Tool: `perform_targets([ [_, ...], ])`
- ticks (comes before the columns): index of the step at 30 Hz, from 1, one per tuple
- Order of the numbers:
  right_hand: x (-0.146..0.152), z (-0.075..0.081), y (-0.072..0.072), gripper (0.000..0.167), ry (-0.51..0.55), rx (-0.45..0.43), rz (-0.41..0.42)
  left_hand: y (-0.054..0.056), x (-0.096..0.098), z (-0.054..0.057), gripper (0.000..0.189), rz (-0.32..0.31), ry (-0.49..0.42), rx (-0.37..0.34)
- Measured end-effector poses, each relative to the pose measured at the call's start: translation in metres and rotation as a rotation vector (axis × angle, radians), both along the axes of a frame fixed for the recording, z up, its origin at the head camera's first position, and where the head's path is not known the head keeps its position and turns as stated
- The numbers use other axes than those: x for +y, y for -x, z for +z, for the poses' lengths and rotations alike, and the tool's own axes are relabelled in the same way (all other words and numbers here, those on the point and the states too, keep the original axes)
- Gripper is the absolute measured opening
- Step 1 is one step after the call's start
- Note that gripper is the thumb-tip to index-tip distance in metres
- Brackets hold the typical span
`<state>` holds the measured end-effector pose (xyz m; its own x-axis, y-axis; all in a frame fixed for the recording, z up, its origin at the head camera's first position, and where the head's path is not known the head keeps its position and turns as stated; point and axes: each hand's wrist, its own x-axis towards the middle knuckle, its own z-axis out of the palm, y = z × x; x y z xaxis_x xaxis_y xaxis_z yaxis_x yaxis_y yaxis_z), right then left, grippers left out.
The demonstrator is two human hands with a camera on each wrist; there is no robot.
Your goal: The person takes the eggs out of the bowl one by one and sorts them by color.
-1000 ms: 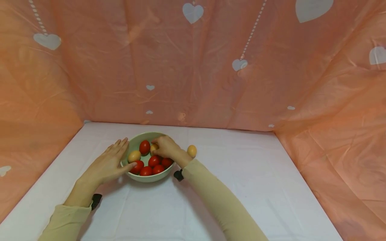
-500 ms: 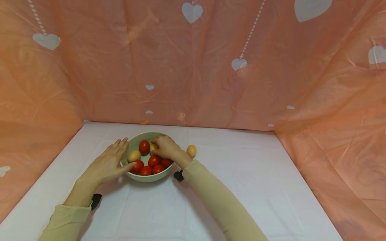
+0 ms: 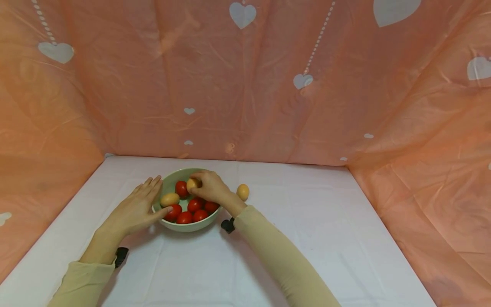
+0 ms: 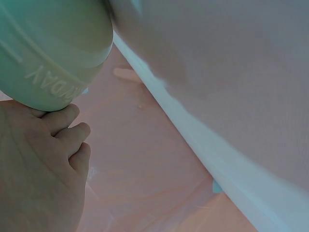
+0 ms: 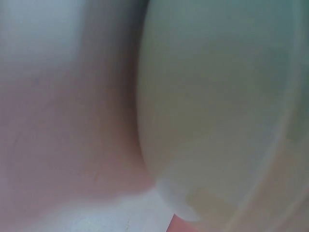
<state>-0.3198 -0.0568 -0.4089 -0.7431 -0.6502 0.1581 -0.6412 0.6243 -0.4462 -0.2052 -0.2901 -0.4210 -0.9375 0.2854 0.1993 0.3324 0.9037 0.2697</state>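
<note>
A pale green bowl (image 3: pixel 186 228) stands left of centre on the table, with several smooth red tomatoes (image 3: pixel 185 217) and a yellowish egg (image 3: pixel 169 199) inside. My right hand (image 3: pixel 212 187) reaches in over the right rim and pinches another egg (image 3: pixel 192 184) between thumb and fingers, beside a red tomato (image 3: pixel 181 188) at the back. Along the bowl's left side lies my left hand (image 3: pixel 136 211), fingers straight and thumb extended over the front rim. In the left wrist view, its fingertips meet the bowl's outer wall (image 4: pixel 63 58). Only the blurred bowl side (image 5: pixel 207 106) fills the right wrist view.
A third yellowish egg (image 3: pixel 243 192) lies on the white tablecloth (image 3: pixel 307 238), just right of the bowl, near the right forearm. Orange curtains (image 3: pixel 245 85) with pale hearts hang behind the table and along both sides.
The egg in my right hand has risen slightly and moved a little left, showing more of itself. The egg at the bowl's left has turned slightly. My left hand keeps its place at the bowl.
</note>
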Motion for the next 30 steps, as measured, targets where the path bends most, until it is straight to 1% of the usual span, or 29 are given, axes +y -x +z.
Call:
perform_targets([
  [3,0.003,0.002,-0.002,0.047,0.056,-0.028,-0.010,0.001,0.000,0.000,0.098,0.002,0.002,-0.007],
  [8,0.009,0.004,-0.004,0.047,0.142,-0.037,-0.008,0.001,0.001,0.000,0.099,0.002,0.006,-0.017],
  [13,0.016,0.004,-0.008,0.046,0.226,-0.019,0.016,0.002,0.001,0.000,0.099,0.003,0.011,-0.013],
  [19,0.027,0.007,-0.013,0.045,0.334,-0.005,0.022,0.002,0.000,-0.001,0.098,0.003,0.006,-0.006],
  [25,0.042,0.008,-0.016,0.046,0.455,0.039,0.042,0.001,0.000,-0.001,0.098,0.001,0.004,-0.004],
  [30,0.059,0.010,-0.018,0.044,0.522,0.072,0.045,0.001,0.001,-0.002,0.098,0.002,0.007,-0.003],
])
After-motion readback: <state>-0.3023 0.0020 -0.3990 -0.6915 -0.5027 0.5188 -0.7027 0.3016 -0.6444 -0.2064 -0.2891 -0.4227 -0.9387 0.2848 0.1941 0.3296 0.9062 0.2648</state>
